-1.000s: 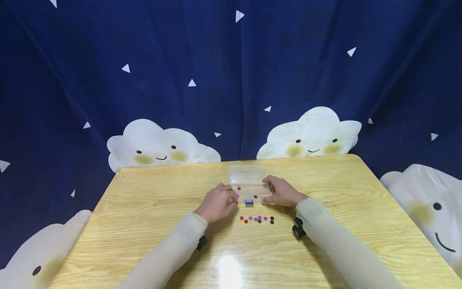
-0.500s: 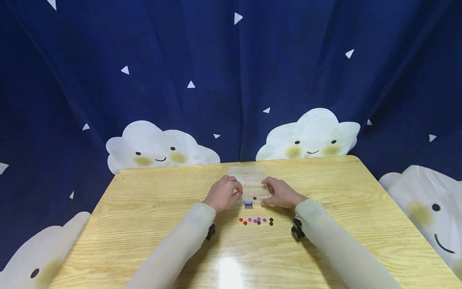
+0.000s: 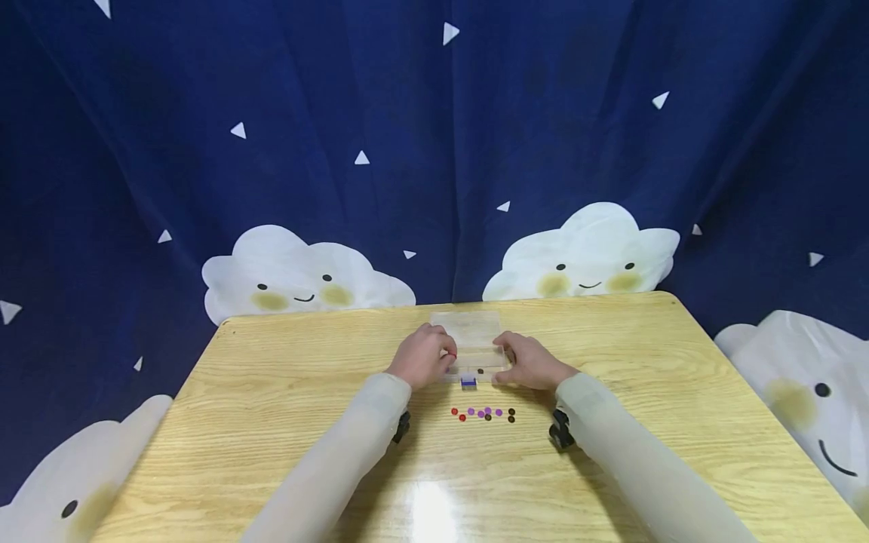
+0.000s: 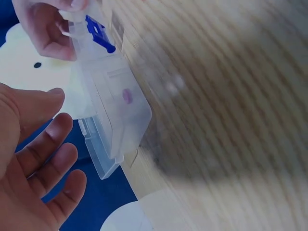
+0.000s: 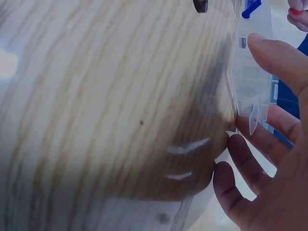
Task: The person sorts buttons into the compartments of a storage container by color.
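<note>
A clear plastic box (image 3: 485, 360) with a blue latch (image 4: 100, 34) stands on the table, its lid (image 3: 468, 329) swung open to the back. My left hand (image 3: 422, 357) is over the box's left part, pinching a small red disc (image 5: 295, 11) between thumb and finger. That disc is out of sight in the left wrist view. My right hand (image 3: 535, 363) grips the box's right end, thumb at the front and fingers behind. Through the front wall show a purple disc (image 4: 127, 96) at the left and a dark disc (image 5: 243, 42) near my right thumb.
In front of the box lie loose discs on the wooden table (image 3: 285, 422): red ones (image 3: 462, 417), several purple ones (image 3: 481, 414) and several dark ones (image 3: 512, 412). A dark blue curtain (image 3: 407, 90) with white clouds hangs behind the table's far edge.
My left hand has moved right and away from me, from the box's front left corner to over its left part, carrying the red disc. The right hand keeps its place on the box.
</note>
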`<act>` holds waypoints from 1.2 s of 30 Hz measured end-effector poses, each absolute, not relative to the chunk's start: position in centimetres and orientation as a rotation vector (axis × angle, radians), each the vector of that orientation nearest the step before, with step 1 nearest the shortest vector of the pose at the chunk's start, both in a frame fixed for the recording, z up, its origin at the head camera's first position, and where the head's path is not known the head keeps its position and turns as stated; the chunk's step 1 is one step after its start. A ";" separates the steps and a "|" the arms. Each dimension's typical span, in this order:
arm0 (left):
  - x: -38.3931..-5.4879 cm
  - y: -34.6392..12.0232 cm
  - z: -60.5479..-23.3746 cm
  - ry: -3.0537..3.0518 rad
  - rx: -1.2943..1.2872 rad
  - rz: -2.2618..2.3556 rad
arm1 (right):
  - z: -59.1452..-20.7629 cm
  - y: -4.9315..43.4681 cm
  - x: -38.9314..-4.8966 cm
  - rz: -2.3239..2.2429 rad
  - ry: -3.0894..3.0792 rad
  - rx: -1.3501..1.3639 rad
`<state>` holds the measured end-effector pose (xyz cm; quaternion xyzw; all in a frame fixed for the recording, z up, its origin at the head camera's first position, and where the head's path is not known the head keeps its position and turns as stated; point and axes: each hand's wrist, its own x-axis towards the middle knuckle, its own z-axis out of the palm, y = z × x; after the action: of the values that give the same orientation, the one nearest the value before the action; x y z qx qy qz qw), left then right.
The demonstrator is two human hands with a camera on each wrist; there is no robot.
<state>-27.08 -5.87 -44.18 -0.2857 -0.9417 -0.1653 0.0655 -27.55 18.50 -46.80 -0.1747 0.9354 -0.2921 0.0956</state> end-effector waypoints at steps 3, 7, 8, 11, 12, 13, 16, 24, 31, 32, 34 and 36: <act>-27.5 -5.8 -44.3 -2.846 -0.839 -0.474 | -46.8 18.5 -27.5 -0.869 2.768 -0.512; -27.9 -5.8 -44.4 -2.889 -0.792 -0.466 | -46.9 18.6 -27.5 -0.873 2.752 -0.505; -28.1 -5.8 -44.4 -2.900 -0.780 -0.466 | -46.9 18.6 -27.5 -0.872 2.751 -0.505; -28.6 -5.6 -44.4 -2.908 -0.754 -0.438 | -47.0 18.8 -27.5 -0.874 2.755 -0.499; -28.8 -5.5 -44.4 -2.909 -0.743 -0.431 | -47.0 18.8 -27.5 -0.874 2.757 -0.501; -29.0 -5.4 -44.4 -2.911 -0.733 -0.425 | -47.0 18.9 -27.5 -0.873 2.760 -0.501; -29.4 -5.2 -44.4 -2.931 -0.685 -0.408 | -47.0 18.9 -27.6 -0.872 2.758 -0.501; -29.8 -4.6 -44.4 -2.992 -0.573 -0.450 | -46.7 18.8 -27.6 -0.883 2.751 -0.492; -29.8 -4.2 -44.2 -3.016 -0.573 -0.434 | -46.9 18.8 -27.7 -0.877 2.768 -0.507; -29.8 -4.2 -44.2 -3.021 -0.573 -0.426 | -47.0 18.8 -27.7 -0.876 2.770 -0.510; -29.8 -4.1 -44.3 -3.032 -0.570 -0.409 | -47.0 18.7 -27.7 -0.882 2.770 -0.510; -29.8 -4.1 -44.4 -3.042 -0.571 -0.393 | -47.1 18.7 -27.7 -0.886 2.770 -0.510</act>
<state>-29.77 -4.10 -44.43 -0.1829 -0.9750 -0.1259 0.0110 -27.66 18.65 -47.06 -0.1720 0.9340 -0.2987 0.0945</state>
